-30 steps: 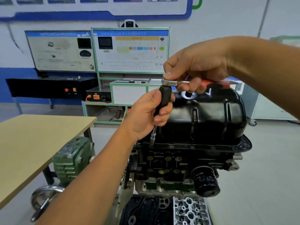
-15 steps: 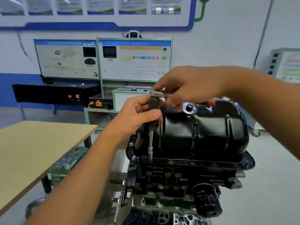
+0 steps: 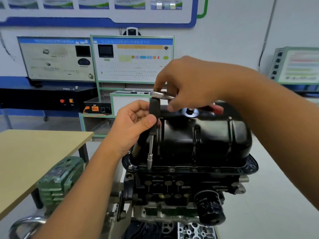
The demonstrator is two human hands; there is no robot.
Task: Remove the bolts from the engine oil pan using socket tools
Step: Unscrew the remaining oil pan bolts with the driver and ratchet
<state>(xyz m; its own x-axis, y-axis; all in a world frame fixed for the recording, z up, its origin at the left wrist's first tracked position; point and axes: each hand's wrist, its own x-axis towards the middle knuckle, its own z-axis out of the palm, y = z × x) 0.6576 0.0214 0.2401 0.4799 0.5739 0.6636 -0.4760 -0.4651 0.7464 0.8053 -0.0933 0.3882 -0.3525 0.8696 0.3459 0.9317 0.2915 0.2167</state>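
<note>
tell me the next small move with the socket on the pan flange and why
Probably swing the ratchet handle to start loosening. The socket tip sits at the oil pan flange, apparently on a bolt; the left hand steadies the black extension grip, and the right hand holds the ratchet head.

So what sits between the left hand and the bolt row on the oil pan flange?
Head view: only the extension shaft and its socket, running down from the left hand.
</note>
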